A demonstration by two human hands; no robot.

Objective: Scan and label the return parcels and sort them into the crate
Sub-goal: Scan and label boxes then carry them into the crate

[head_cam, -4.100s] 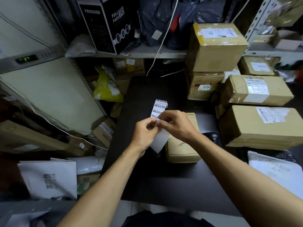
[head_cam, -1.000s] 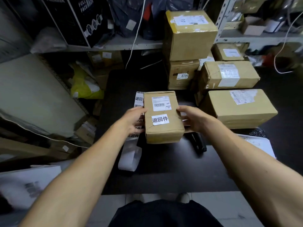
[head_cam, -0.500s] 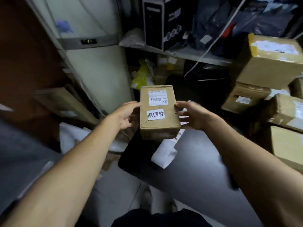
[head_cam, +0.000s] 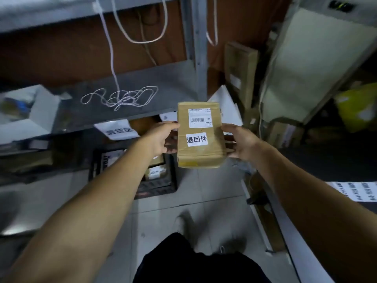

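Here, one brown parcel point(head_cam: 201, 137) with two labels, gripped between left hand point(head_cam: 161, 137) and right hand point(head_cam: 243, 144).

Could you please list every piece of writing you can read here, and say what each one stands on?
"退回件": white sticker on the held parcel.
"MX", "MXRC 03": shipping label on the parcel; barcode digits too small.
Sign under the shelf: blurred.
Label sheet, right: blurred.

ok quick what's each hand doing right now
Left hand: holding the left side of the parcel, held in the air.
Right hand: holding the parcel's right side, fingers underneath.
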